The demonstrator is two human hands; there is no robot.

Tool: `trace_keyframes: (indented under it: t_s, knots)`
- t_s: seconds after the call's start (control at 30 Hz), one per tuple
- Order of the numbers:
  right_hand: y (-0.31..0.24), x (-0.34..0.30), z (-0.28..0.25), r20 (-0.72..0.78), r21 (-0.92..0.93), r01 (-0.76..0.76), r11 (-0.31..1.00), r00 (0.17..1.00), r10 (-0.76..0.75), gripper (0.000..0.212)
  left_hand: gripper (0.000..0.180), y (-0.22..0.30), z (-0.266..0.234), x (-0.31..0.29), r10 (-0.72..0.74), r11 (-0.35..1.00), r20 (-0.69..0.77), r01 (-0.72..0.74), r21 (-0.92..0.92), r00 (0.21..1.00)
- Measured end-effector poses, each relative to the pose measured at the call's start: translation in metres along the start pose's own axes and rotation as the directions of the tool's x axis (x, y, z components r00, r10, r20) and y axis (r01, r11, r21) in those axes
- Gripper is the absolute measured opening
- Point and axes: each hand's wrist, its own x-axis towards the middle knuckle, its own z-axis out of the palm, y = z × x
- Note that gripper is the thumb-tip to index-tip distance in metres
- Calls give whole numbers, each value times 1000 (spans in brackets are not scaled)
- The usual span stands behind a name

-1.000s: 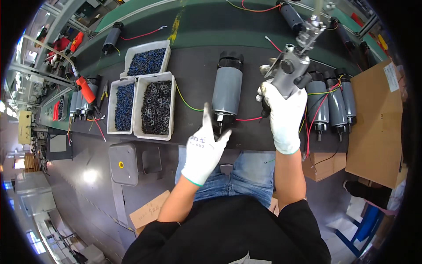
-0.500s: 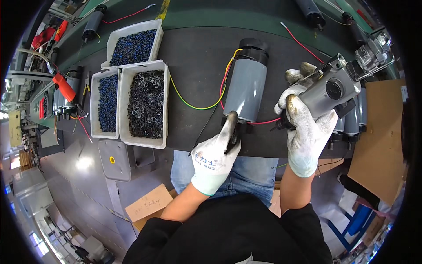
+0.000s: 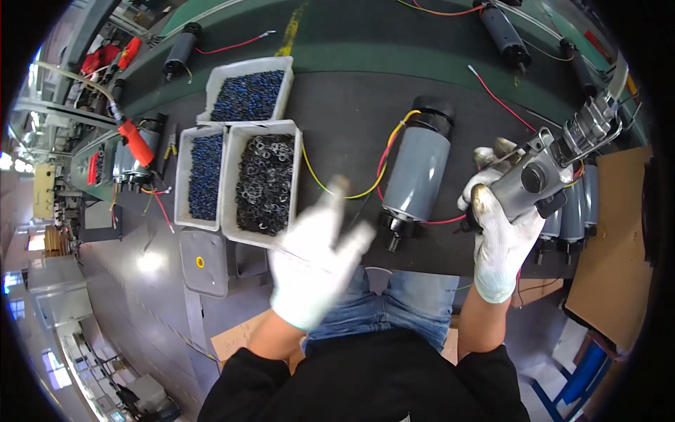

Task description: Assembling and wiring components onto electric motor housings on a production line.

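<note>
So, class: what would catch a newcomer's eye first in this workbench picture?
The grey cylindrical motor lying mid-bench with yellow and red wires. To its right, the gloved right hand grips a grey power tool. The blurred left hand hovers open near the tray of dark washers.

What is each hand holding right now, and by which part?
Right hand grips the grey pneumatic tool around its body. Left hand, blurred, holds nothing visible.

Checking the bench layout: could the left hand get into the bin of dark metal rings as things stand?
Probably yes. The left hand is empty and spread, just beside the bin of rings, which is open on top with nothing lying between. The hand is blurred, so its exact pose is unclear.
</note>
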Motion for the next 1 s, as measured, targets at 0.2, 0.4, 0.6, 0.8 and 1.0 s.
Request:
trace_keyframes:
  t_s: [0.2, 0.4, 0.6, 0.8, 1.0]
  knots:
    - [-3, -2, 6, 31, 60, 2, 998, 1000, -4, 63, 32, -177, -35, 161, 164, 896, -22, -140, 422, 986]
    - [-1, 0, 9, -61, 99, -7, 995, 998, 13, 56, 35, -199, -14, 209, 35, 853, 185, -126, 507, 982]
    - [3, 6, 9, -23, 132, -65, 989, 997, 68, 56, 27, -195, -13, 210, 88, 787, 170, -173, 592, 981]
    - [4, 8, 11, -30, 100, -16, 995, 999, 20, 56, 27, -197, -32, 204, 164, 874, 41, -164, 457, 986]
    - [-3, 14, 11, -41, 118, -30, 993, 999, 35, 57, 20, -191, -37, 184, 85, 989, -80, -75, 127, 993]
